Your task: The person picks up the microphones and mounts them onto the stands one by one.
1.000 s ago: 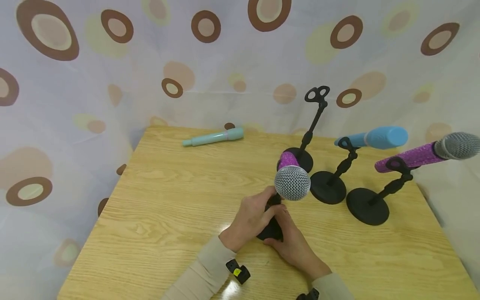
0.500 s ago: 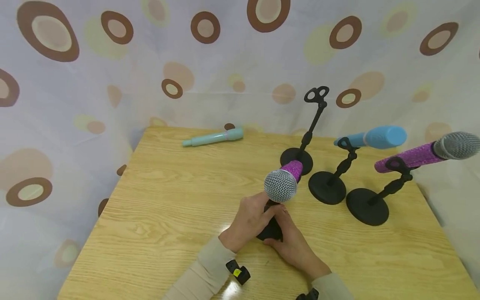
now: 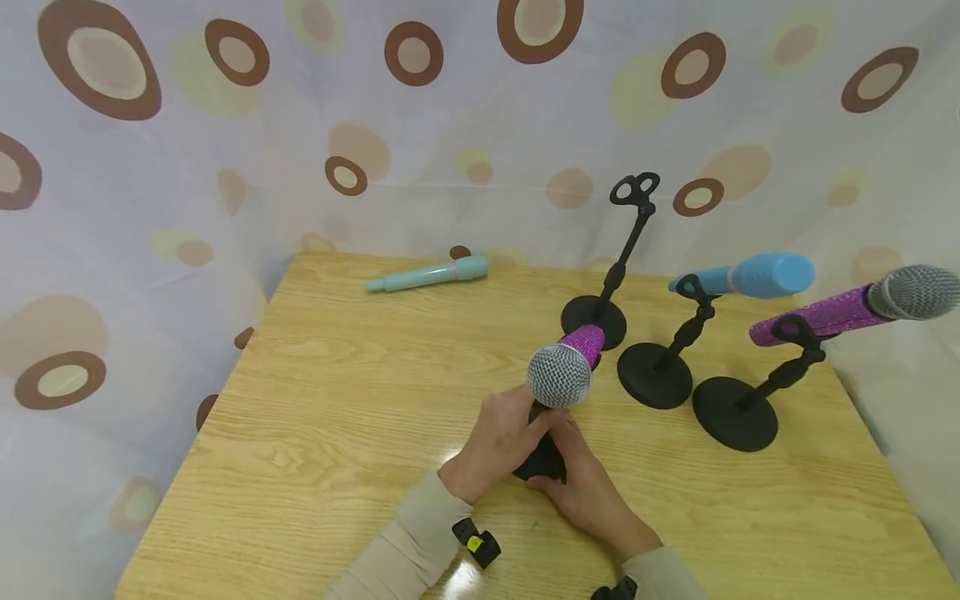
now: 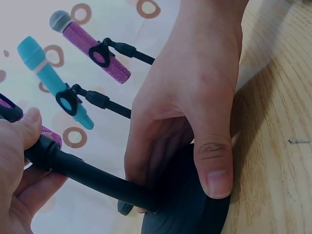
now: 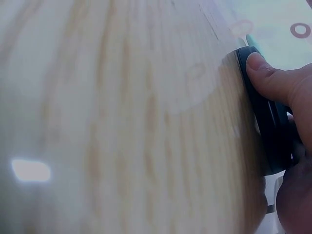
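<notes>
A purple glitter microphone (image 3: 559, 375) with a silver mesh head sits on a short black microphone stand (image 3: 543, 462) at the front middle of the table. My left hand (image 3: 497, 437) grips the collar on the stand's pole (image 4: 97, 178), just under the microphone. Lower down, my right hand (image 3: 592, 496) holds the round base (image 4: 185, 204), its thumb (image 5: 261, 70) lying on the base edge in the right wrist view. The left wrist view catches only part of this microphone, and its clip is largely hidden in the head view.
Behind stands a bare microphone stand (image 3: 615, 275) with a double-ring clip. To the right, two more stands carry a blue microphone (image 3: 768, 275) and another purple microphone (image 3: 832, 315). A teal microphone (image 3: 427, 275) lies at the table's back edge, near the patterned curtain (image 3: 262, 150).
The microphone's mesh head has swung left and slightly toward me, mostly between the first two frames. Both hands and the stand base have stayed in place.
</notes>
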The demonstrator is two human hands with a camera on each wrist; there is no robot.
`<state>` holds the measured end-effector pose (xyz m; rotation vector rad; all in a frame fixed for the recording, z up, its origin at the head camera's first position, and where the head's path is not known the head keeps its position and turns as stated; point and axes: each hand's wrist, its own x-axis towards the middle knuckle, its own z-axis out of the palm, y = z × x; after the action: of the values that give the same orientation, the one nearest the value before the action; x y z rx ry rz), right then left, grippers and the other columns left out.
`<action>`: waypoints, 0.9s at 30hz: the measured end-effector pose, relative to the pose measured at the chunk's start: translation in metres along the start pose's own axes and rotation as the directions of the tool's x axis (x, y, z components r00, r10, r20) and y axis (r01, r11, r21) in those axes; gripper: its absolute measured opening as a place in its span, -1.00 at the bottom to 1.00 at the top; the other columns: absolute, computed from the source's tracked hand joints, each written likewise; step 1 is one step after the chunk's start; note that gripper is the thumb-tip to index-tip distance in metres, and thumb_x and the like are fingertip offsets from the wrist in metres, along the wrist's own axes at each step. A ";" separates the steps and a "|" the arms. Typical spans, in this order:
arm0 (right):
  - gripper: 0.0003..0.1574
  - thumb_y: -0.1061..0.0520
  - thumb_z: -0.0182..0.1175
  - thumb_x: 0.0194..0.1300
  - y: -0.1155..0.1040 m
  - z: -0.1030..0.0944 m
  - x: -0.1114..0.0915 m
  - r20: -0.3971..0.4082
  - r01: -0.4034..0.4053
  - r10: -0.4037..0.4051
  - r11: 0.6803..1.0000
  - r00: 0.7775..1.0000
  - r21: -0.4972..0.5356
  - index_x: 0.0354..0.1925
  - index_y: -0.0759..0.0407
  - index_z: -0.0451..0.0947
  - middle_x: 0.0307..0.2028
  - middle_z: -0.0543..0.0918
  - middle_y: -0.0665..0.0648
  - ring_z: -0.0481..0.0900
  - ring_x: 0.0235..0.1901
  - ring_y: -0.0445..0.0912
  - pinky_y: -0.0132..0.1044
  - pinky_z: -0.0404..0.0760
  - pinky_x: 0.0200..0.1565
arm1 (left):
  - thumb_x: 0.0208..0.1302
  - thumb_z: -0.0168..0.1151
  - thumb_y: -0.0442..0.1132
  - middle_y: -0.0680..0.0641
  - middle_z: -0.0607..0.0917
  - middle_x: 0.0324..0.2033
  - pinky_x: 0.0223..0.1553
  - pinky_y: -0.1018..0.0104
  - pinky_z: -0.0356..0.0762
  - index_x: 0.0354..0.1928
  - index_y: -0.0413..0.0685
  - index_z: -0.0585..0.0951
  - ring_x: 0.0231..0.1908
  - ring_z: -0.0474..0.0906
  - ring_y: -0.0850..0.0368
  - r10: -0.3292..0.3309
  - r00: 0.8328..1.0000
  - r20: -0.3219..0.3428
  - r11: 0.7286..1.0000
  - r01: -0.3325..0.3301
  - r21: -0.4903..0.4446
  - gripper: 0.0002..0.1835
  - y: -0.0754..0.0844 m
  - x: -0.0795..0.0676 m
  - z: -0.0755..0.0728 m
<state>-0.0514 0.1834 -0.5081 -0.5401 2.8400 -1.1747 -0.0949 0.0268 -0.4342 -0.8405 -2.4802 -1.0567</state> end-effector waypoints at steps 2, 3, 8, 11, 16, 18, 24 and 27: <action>0.18 -0.01 0.33 0.00 0.000 0.000 0.000 0.007 -0.008 0.008 1.000 1.000 -0.005 0.38 -0.23 -0.22 0.38 -0.07 -0.05 -0.06 0.36 -0.04 0.06 0.12 0.27 | 0.16 0.18 -0.02 0.17 0.62 -0.43 -0.39 0.51 0.52 -0.20 0.12 0.45 -0.41 0.53 0.40 -0.008 1.000 0.007 1.000 0.008 0.002 -0.78 0.000 0.000 0.000; 0.18 -0.01 0.33 0.01 0.000 0.000 0.000 0.011 -0.010 0.010 1.000 1.000 -0.007 0.38 -0.22 -0.23 0.38 -0.07 -0.04 -0.05 0.36 -0.04 0.06 0.13 0.26 | 0.17 0.17 -0.03 0.17 0.62 -0.43 -0.39 0.51 0.51 -0.20 0.12 0.46 -0.41 0.53 0.40 -0.010 1.000 0.012 1.000 0.010 0.001 -0.79 0.001 0.000 -0.001; 0.16 -0.01 0.31 0.02 -0.001 -0.001 0.001 0.014 -0.015 0.015 1.000 1.000 0.001 0.37 -0.24 -0.23 0.38 -0.04 -0.04 -0.03 0.35 -0.04 0.06 0.13 0.26 | 0.22 0.12 -0.17 0.14 0.62 -0.40 -0.33 0.54 0.52 -0.21 0.09 0.48 -0.36 0.53 0.39 -0.029 0.997 0.064 0.998 0.033 -0.059 -0.88 0.000 0.002 -0.005; 0.16 0.00 0.32 0.02 -0.001 -0.001 0.001 0.010 -0.010 0.010 1.000 1.000 0.015 0.37 -0.23 -0.21 0.37 -0.03 -0.04 -0.02 0.35 -0.04 0.06 0.14 0.26 | 0.19 0.14 -0.20 0.12 0.63 -0.38 -0.29 0.52 0.52 -0.20 0.08 0.49 -0.32 0.54 0.37 -0.049 0.994 0.094 0.995 0.057 -0.078 -0.87 -0.002 0.003 -0.006; 0.17 -0.03 0.31 0.02 0.002 0.001 0.001 0.019 -0.002 0.002 1.000 1.000 0.002 0.38 -0.22 -0.23 0.38 -0.06 -0.03 -0.02 0.35 -0.03 0.06 0.15 0.25 | 0.17 0.18 -0.11 0.12 0.66 -0.35 -0.29 0.54 0.52 -0.17 0.09 0.49 -0.28 0.57 0.36 -0.066 0.994 0.087 0.995 0.072 -0.075 -0.80 -0.004 0.002 -0.006; 0.18 -0.04 0.31 0.01 0.003 0.002 0.001 0.024 -0.013 0.013 1.000 1.000 0.000 0.37 -0.24 -0.24 0.38 -0.08 -0.05 -0.02 0.35 -0.05 0.05 0.15 0.25 | 0.16 0.19 -0.12 0.11 0.66 -0.37 -0.32 0.55 0.51 -0.16 0.08 0.48 -0.31 0.57 0.36 -0.059 0.996 0.072 0.994 0.065 -0.087 -0.78 -0.003 0.001 -0.005; 0.16 -0.05 0.31 0.02 0.003 0.001 0.002 0.024 -0.001 0.000 1.000 1.000 0.010 0.37 -0.25 -0.23 0.37 -0.05 -0.06 -0.01 0.35 -0.05 0.06 0.16 0.24 | 0.17 0.17 -0.18 0.09 0.66 -0.32 -0.27 0.53 0.53 -0.07 0.05 0.45 -0.27 0.57 0.35 -0.053 0.998 0.033 0.993 0.056 -0.101 -0.73 -0.002 0.000 -0.005; 0.15 -0.05 0.30 0.02 0.003 0.001 0.003 0.025 0.009 -0.010 1.000 1.000 0.018 0.37 -0.25 -0.22 0.36 -0.03 -0.07 0.00 0.34 -0.07 0.05 0.16 0.25 | 0.19 0.16 -0.17 0.08 0.67 -0.27 -0.25 0.54 0.53 -0.05 0.05 0.46 -0.22 0.58 0.35 -0.058 0.998 0.022 0.989 0.061 -0.134 -0.73 -0.003 0.000 -0.004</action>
<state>-0.0549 0.1842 -0.5104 -0.5639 2.8060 -1.1850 -0.0963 0.0225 -0.4328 -0.8224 -2.4852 -1.2545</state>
